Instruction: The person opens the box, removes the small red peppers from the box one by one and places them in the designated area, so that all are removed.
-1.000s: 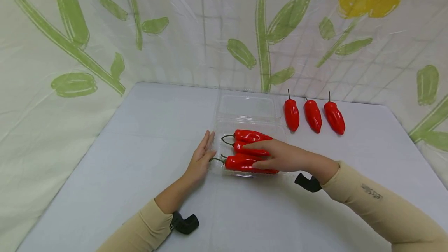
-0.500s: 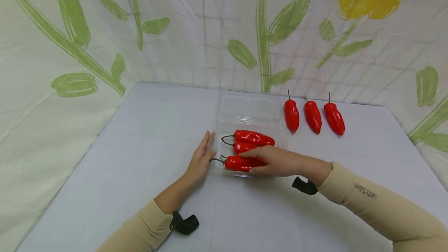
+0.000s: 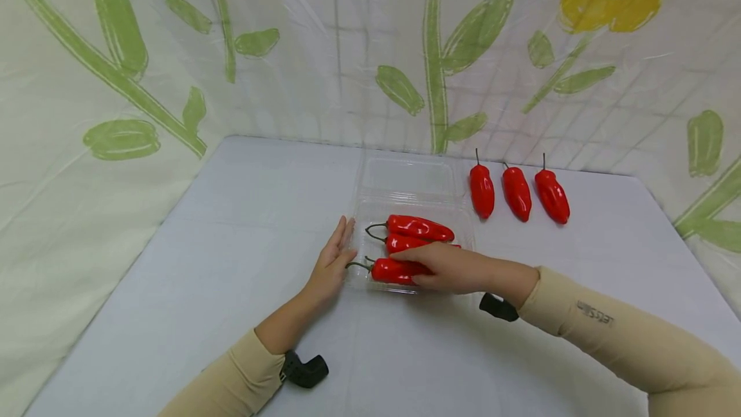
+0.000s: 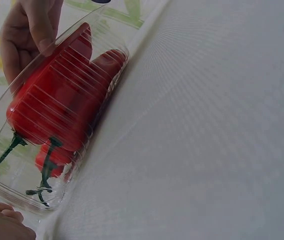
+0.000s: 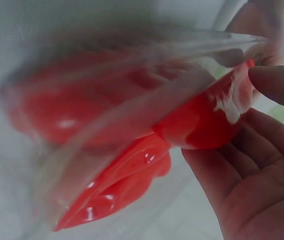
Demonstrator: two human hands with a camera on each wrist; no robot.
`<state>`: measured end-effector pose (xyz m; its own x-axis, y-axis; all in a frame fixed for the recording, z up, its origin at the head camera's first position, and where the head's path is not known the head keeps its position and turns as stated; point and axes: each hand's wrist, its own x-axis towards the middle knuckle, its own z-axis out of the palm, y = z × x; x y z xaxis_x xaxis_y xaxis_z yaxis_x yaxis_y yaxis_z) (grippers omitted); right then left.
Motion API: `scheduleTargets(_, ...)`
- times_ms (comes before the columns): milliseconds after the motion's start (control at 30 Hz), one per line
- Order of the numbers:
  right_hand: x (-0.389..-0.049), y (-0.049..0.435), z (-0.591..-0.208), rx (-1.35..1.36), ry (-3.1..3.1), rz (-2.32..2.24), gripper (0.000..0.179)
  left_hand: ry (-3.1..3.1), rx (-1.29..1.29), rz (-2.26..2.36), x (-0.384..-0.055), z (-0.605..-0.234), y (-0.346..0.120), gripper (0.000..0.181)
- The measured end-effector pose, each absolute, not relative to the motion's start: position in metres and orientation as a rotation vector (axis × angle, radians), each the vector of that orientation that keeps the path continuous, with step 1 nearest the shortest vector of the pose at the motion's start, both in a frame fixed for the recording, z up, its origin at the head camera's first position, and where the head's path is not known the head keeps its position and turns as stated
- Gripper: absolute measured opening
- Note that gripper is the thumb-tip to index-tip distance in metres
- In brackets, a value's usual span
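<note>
In the head view, a clear plastic clamshell box [image 3: 470,222] lies with its lid [image 3: 410,176] folded back. Several red chili peppers lie crosswise in it, green stems toward the left. My right hand [image 3: 451,267] grips the body of the nearest pepper [image 3: 393,271], thumb on the near side and fingers over the far side. Another stem shows close behind that pepper's stem. Behind it lie a middle pepper [image 3: 402,243], partly under my hand, and a far pepper [image 3: 419,227]. My left hand [image 3: 327,269] rests along the box's left wall with its fingers extended.
Three more red peppers, a left one [image 3: 482,192], a middle one [image 3: 517,194] and a right one [image 3: 552,196], lie in a row right of the lid. A flower-printed curtain [image 3: 301,82] hangs behind the white table [image 3: 243,211].
My right hand has come nearer and to the left, from over the middle and near peppers onto the nearest pepper, and its fingers have closed around it. My left hand has stayed put.
</note>
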<state>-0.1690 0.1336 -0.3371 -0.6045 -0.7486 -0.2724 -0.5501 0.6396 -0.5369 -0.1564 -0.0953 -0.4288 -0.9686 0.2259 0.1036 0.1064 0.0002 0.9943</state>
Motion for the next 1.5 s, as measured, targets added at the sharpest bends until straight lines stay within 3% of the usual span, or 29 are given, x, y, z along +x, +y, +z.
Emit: scheduleTargets(1500, -0.167, 0.128, -0.338, -0.99, 2.486, -0.604, 0.057, 2.179, 0.339, 2.127, -0.155, -0.426, -0.094, 0.064)
